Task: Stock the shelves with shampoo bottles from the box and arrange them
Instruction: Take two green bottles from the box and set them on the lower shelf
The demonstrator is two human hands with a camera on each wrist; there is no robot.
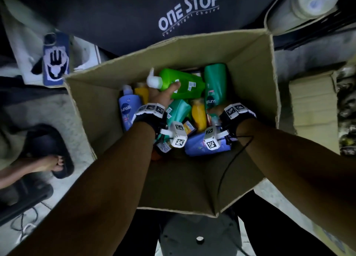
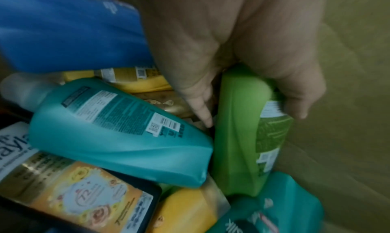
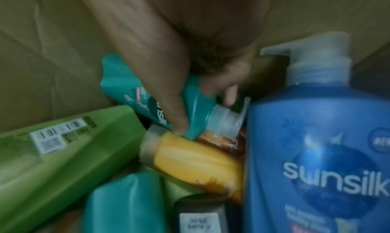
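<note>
Brown cardboard walls of the box rise round both my wrists in the head view, with the shampoo bottles heaped on its floor. My left hand reaches far in, forearm slanting down, fingers closed over the light green bottle just past its white pump, and the bottle lies on its side ahead of my knuckles. My right hand is mostly hidden behind its wrist band, gripping the lower end of the teal bottle that runs away from it towards the far wall. To lift both cleanly, I judge I should raise them straight up and keep the pumps clear of the neighbours. From the left wrist, my fingers curl over the green bottle's narrow edge and my thumb presses the other face: a firm clasp, with a second teal bottle leaning against it beside my thumb, likely to slide when I pull. From the right wrist, my thumb lies along the teal bottle's label and the other fingers wrap behind near its clear cap, palm down. A yellow bottle sits right under my thumb tip and a big blue pump bottle stands close beside my fingers, so I should tilt the teal one up cap-first.
</note>
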